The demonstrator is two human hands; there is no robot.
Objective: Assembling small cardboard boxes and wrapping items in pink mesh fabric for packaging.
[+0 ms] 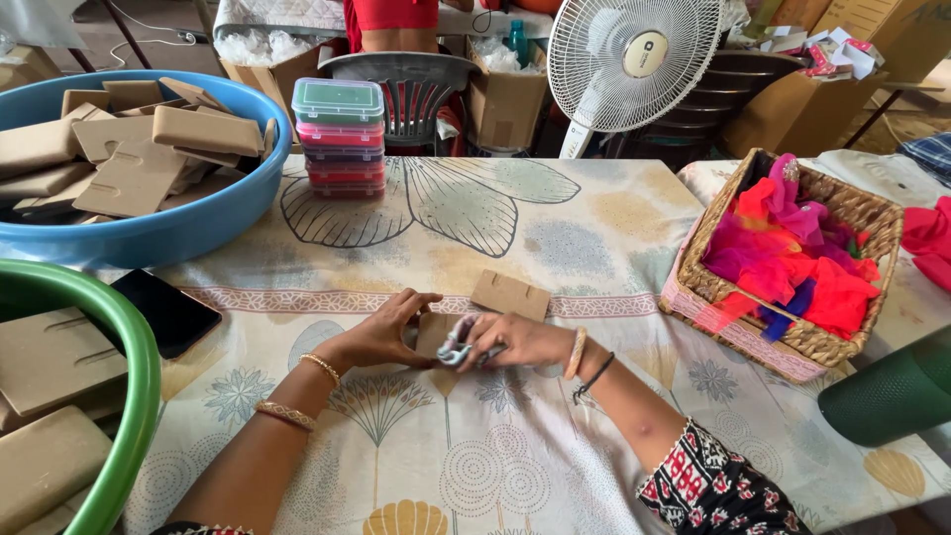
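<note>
Behind right hand (515, 342), cardboard card (433, 332) half hidden.

Count by kind, as visible. Hands at work: two, a left hand (381, 332) and a right hand (515, 342), both on one small brown card (433, 332). Loose brown cards on the tablecloth: one further card (510, 294). Basins: two, one blue basin (188, 226) and one green basin (134, 396); each holds stacked brown cards, too overlapped for an exact tally. Lidded plastic boxes (338, 139): one stack, at least four. Wicker baskets (792, 342): one, with bright cloth pieces too tangled to count. Phones (163, 312): one. Standing fans (634, 50): one. Bangles: two on the left wrist.
</note>
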